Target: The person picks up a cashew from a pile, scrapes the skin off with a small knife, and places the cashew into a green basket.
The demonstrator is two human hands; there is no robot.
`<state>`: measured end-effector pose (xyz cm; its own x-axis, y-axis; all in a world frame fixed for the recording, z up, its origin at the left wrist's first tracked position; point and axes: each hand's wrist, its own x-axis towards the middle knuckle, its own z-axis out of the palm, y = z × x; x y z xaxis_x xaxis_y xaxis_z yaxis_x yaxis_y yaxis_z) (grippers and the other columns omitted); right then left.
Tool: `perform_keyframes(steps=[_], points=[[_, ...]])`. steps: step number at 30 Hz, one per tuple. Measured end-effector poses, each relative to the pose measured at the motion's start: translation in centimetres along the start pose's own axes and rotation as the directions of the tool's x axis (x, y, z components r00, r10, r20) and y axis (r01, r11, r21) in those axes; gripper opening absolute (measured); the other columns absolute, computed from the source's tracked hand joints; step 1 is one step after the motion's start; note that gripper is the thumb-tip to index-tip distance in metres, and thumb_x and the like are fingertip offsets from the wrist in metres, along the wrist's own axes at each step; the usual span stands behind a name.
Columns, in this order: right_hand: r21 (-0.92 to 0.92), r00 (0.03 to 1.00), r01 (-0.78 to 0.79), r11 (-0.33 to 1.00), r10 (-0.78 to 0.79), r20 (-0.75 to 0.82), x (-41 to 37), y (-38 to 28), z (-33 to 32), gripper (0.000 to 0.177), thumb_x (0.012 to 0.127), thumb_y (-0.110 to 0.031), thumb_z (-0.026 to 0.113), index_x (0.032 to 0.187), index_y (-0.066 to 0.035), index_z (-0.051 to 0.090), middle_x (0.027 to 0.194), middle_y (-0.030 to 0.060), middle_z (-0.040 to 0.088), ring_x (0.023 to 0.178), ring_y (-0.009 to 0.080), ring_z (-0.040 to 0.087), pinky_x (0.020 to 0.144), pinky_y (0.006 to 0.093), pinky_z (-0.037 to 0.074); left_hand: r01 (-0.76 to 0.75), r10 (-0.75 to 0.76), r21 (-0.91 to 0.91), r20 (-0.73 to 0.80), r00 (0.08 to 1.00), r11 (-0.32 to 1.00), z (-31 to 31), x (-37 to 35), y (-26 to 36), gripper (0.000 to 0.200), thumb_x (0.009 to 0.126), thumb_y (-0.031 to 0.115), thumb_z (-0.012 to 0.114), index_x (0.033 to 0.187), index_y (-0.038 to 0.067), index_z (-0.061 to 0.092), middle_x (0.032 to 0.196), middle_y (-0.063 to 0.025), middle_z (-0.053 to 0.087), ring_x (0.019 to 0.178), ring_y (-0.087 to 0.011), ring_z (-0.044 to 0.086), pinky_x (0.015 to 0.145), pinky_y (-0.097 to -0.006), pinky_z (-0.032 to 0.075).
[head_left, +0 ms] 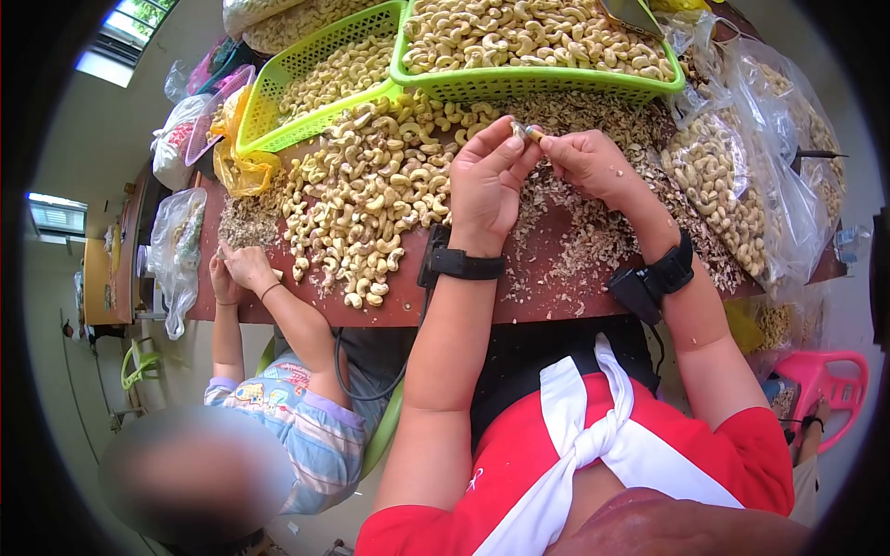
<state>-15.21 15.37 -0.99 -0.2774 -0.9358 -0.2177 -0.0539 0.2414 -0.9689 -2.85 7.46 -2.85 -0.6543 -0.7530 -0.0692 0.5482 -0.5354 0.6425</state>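
Observation:
A pale cashew nut (516, 131) is pinched between the thumb and fingers of my left hand (486, 190), above the table. My right hand (591, 165) is closed around a small knife (535, 134), only a short bit of which shows, its tip against the nut. The fingers cover most of both. Left of my hands lies a heap of cashew nuts (362, 190). Shed skins (579, 232) are scattered under and right of my hands.
A large green basket (547, 85) and a smaller yellow-green basket (250, 111), both with cashews, stand at the back. A clear bag of nuts (723, 176) is at right. Another person's hands (243, 269) work at the left table edge. A pink stool (839, 389) stands right.

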Motion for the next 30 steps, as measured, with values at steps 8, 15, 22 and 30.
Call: perform_keyframes(steps=[8,15,22,30], points=[[-0.002,1.000,0.001,1.000,-0.001,0.007,0.4,0.7,0.3,0.039,0.080,-0.035,0.051,0.054,-0.006,0.051,0.046,-0.0045,0.040,0.040,0.0037,0.032,0.037,0.0189,0.023,-0.003,-0.002,-0.045,-0.106,0.994,0.999,-0.3,0.3,-0.2,0.019,0.076,-0.004,0.051,0.094,-0.003,0.047,0.087,-0.0150,0.055,0.081,-0.0230,0.057,0.070,-0.0321,0.052],[-0.023,0.999,-0.020,1.000,0.019,-0.031,0.0,0.3,0.1,0.039,0.080,-0.035,0.051,0.053,-0.006,0.050,0.045,-0.0043,0.040,0.038,0.0037,0.032,0.036,0.0190,0.023,-0.017,0.016,-0.014,-0.086,0.996,1.000,0.2,0.1,-0.1,0.019,0.075,-0.002,0.052,0.094,-0.003,0.047,0.086,-0.0146,0.055,0.080,-0.0231,0.057,0.070,-0.0322,0.051],[-0.015,1.000,0.017,1.000,-0.017,-0.011,0.8,1.4,0.1,0.040,0.080,-0.036,0.050,0.053,-0.006,0.050,0.044,-0.0047,0.039,0.038,0.0036,0.031,0.035,0.0191,0.022,-0.002,-0.004,-0.049,-0.126,0.992,0.999,0.3,0.1,0.0,0.022,0.076,-0.002,0.052,0.097,-0.003,0.046,0.085,-0.0124,0.054,0.078,-0.0221,0.057,0.067,-0.0326,0.052],[-0.021,1.000,0.018,1.000,-0.018,-0.012,0.4,0.7,0.3,0.039,0.081,-0.035,0.049,0.054,-0.007,0.050,0.046,-0.0048,0.039,0.039,0.0037,0.032,0.037,0.0191,0.023,-0.011,0.010,-0.010,-0.128,0.992,1.000,0.1,0.2,-0.1,0.021,0.076,0.000,0.054,0.096,-0.001,0.048,0.084,-0.0098,0.055,0.076,-0.0190,0.057,0.064,-0.0333,0.052]])
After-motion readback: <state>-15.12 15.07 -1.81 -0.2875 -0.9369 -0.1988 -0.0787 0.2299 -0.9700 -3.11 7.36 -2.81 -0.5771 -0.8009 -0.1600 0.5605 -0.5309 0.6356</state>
